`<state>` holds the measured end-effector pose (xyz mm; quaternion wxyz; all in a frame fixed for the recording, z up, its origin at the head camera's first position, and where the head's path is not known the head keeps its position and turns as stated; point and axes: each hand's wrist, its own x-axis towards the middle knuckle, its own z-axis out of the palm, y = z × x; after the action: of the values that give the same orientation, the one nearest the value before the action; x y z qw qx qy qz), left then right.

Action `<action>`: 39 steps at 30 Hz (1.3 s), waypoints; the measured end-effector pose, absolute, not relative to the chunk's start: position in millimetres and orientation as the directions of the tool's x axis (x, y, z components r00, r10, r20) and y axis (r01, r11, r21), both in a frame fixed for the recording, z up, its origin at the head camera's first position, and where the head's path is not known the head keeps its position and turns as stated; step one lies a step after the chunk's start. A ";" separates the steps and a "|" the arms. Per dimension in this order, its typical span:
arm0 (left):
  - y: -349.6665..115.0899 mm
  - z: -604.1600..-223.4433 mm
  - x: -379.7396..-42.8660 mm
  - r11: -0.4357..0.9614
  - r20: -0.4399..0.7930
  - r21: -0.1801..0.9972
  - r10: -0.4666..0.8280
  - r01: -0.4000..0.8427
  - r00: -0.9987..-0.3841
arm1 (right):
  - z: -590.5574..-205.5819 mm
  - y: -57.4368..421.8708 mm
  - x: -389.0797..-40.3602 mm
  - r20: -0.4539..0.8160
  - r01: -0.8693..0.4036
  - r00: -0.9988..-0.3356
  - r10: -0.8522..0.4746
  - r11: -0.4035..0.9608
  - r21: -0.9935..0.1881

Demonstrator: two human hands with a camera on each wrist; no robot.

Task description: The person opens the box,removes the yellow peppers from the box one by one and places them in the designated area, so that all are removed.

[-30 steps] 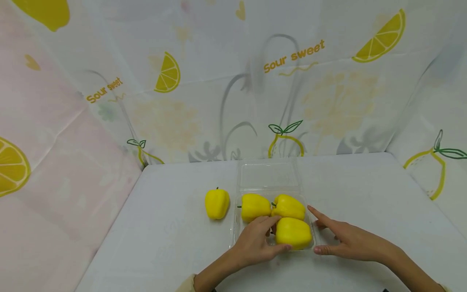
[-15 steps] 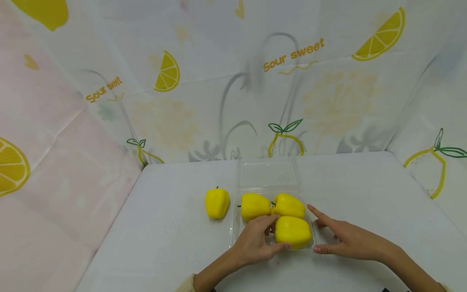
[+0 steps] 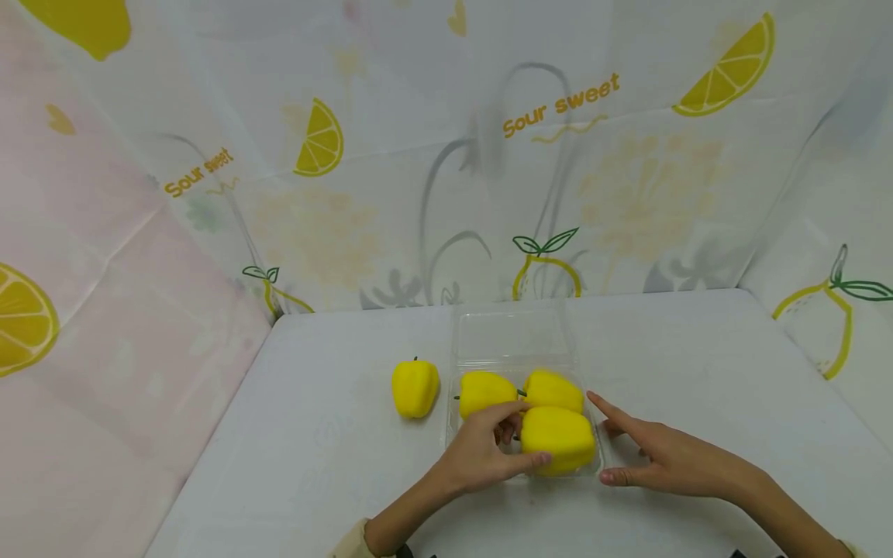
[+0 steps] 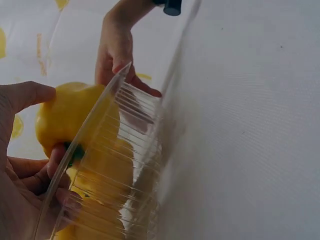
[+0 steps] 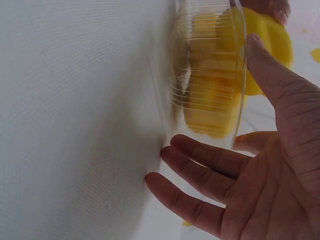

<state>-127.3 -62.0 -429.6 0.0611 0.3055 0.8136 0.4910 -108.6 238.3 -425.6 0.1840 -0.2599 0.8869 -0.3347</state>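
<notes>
My left hand [image 3: 481, 453] grips the front-right yellow bell pepper [image 3: 561, 438] from its stem side, thumb at the front and fingers behind. In the left wrist view this pepper [image 4: 77, 117] stands partly above the rim of a clear plastic clamshell box [image 4: 145, 115]. Two more yellow bell peppers lie in the box behind it, a left one [image 3: 481, 390] and a right one [image 3: 556, 390]. My right hand [image 3: 673, 463] lies along the box's right side with fingers and thumb spread; in the right wrist view its thumb [image 5: 265, 65] is at the rim.
Another yellow bell pepper [image 3: 415, 389] lies on the white table left of the box. The box's clear lid [image 3: 515, 337] lies folded back toward the rear wall. Lemon-printed cloth [image 3: 391, 194] surrounds the table.
My left hand has moved slightly up and away from me, and the front pepper has risen a little with it, shifting slightly left. The right hand has stayed in place.
</notes>
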 end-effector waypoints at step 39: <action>-105.7 -413.1 -118.9 0.464 0.254 0.725 0.506 0.508 -0.824 | -427.9 239.8 -109.1 -0.148 -0.356 -0.790 -0.594 0.642 -0.679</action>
<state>-118.9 -105.7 -413.1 -0.0013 0.2964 0.8557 0.4241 -109.1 239.8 -427.9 0.1820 -0.2676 0.8877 -0.3275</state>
